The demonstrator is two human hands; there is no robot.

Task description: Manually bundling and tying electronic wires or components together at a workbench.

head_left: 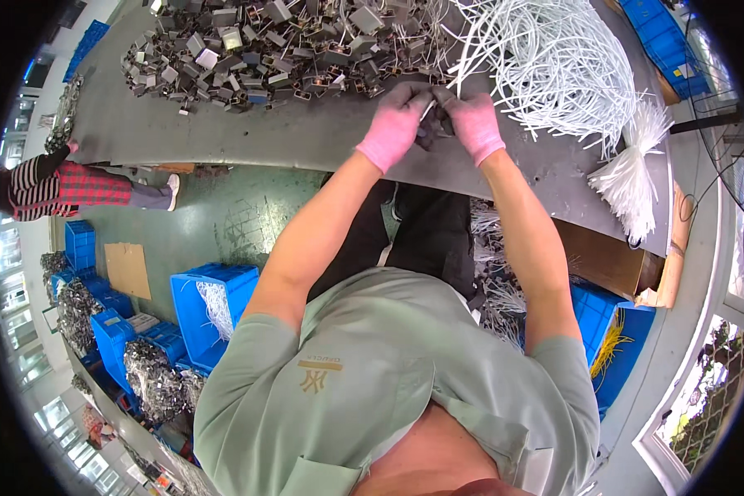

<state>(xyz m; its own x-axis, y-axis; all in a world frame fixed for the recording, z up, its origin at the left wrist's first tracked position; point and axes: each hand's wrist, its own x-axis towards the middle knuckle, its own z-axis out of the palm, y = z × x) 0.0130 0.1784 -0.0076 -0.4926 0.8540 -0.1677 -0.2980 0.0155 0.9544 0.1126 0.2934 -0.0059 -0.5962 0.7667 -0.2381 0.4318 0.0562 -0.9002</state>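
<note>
Both gloved hands working one small part at the counter edge.

You are pinching a small dark metal piece (432, 130) between your left hand (398, 124) and right hand (471, 122), both closed on it, over the grey counter (248, 136); metal pieces (264, 45) are lying piled ahead, white cords (554, 62) heaped to your right.

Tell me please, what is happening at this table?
A person in pink gloves works at a grey table. The left hand and right hand meet over a small dark piece with a thin white strip. A pile of small metal pieces lies behind, and loose white strips to the right.
</note>
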